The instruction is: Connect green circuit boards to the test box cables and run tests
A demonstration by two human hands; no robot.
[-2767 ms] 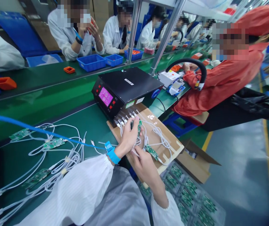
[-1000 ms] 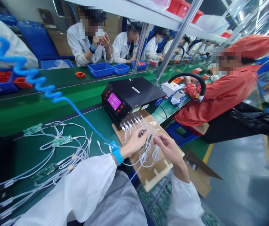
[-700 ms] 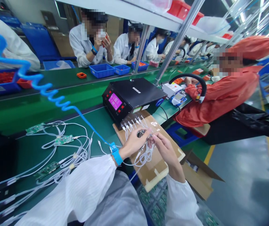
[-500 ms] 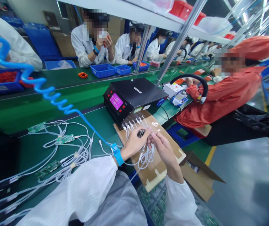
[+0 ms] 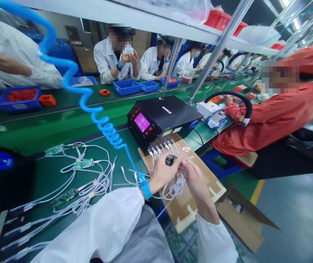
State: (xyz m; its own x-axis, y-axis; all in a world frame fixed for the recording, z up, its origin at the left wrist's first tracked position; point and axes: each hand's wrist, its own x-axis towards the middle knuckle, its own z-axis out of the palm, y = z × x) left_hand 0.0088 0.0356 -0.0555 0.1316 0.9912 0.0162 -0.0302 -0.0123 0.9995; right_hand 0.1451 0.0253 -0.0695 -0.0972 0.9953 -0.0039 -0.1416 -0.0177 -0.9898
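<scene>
My left hand [image 5: 164, 172], with a blue wrist strap [image 5: 145, 187], is closed around a small green circuit board [image 5: 170, 160], mostly covered by the fingers. At the board's right edge my right hand [image 5: 197, 179] is closed in a pinch, its fingertips meeting the left ones; what they grip is hidden. Directly beneath the hands hangs a loose bundle of white cable [image 5: 177, 186], over a brown cardboard sheet [image 5: 200, 199]. Several white plugs [image 5: 159, 149] run into the front of a black test box [image 5: 167, 111] with a lit pink screen [image 5: 142, 122].
Left on the green bench, several circuit boards [image 5: 84, 164] lie among tangled white cables [image 5: 99, 182]. A coiled blue cord [image 5: 91, 109] crosses to my wrist strap. An open carton [image 5: 241, 223] stands low right. A co-worker in orange [image 5: 277, 113] sits at right; others work across the conveyor.
The view has shifted, so the scene sits lower and further right. My hands keep the same hold on the board, with only slight finger movement.
</scene>
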